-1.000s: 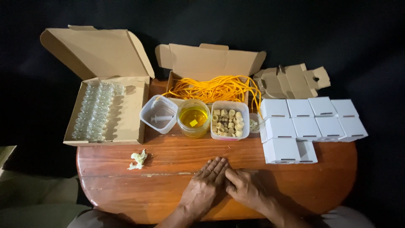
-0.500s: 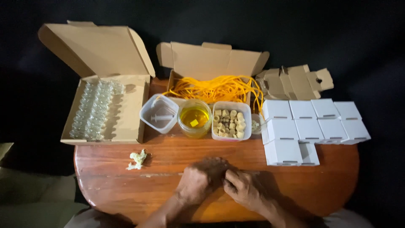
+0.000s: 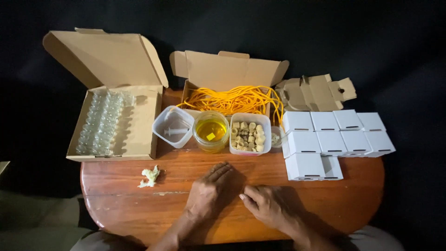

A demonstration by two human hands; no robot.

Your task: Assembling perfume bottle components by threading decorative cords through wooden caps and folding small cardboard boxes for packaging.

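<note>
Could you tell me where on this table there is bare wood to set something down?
The front-left of the wooden table is bare, bordered by the crumpled scrap, the left hand and the near edge. Another patch lies front-right, between the right hand and the white boxes. The back row, from vial box to tubs, is crowded.

The reddish-brown wooden counter (image 3: 116, 204) is glossy and varnished, chipped pale near its front-left edge. Matt brown cardboard boxes (image 3: 139, 125) hold clear glass vials (image 3: 100, 123) and yellow cord (image 3: 237, 98). The translucent plastic tubs (image 3: 173, 126) look smooth; the small white paper boxes (image 3: 325, 139) are matt.
</note>
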